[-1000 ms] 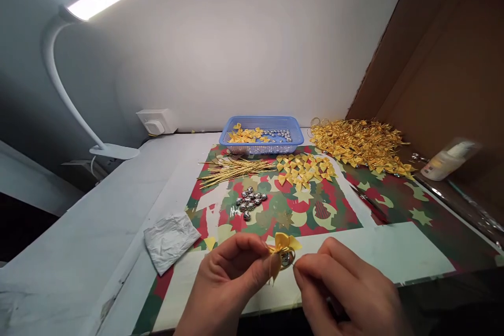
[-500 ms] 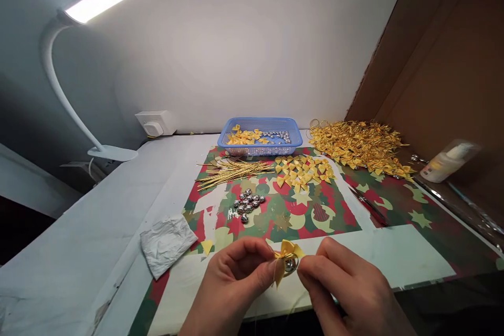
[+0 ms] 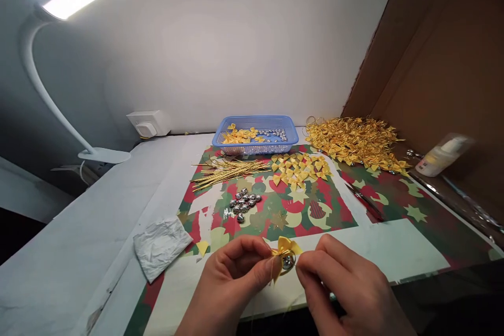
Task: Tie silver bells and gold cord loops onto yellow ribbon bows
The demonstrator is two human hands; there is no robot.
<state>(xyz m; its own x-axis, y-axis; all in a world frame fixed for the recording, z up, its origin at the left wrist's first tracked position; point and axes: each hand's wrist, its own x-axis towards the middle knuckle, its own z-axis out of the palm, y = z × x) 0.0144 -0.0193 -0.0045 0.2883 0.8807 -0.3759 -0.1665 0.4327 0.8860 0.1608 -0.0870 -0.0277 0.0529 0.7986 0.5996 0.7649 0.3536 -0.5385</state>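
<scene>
Between thumb and fingers, my left hand (image 3: pixel 240 278) pinches a yellow ribbon bow (image 3: pixel 287 245) near the table's front edge. A silver jingle bell (image 3: pixel 288 261) sits against the bow, with a loop of gold cord around it. My right hand (image 3: pixel 342 278) is closed just right of the bell, thumb and forefinger pressed together on the gold cord; its fingertips partly hide the cord. Thin strands hang below the hands. Beyond them lie a cluster of loose silver bells (image 3: pixel 244 202), a bundle of gold cords (image 3: pixel 228 172) and a group of yellow bows (image 3: pixel 301 169).
A blue basket (image 3: pixel 255 150) holding bows and bells stands at the back. Right of it is a heap of finished-looking gold bows (image 3: pixel 354 139). Scissors (image 3: pixel 364 200), a bottle (image 3: pixel 441 157), a crumpled white packet (image 3: pixel 161 247) and a lamp base (image 3: pixel 104 155) also stand or lie around.
The view has shifted slightly, so the scene sits a little farther left. My hands keep nearly the same pinch around the bow, bell and cord.
</scene>
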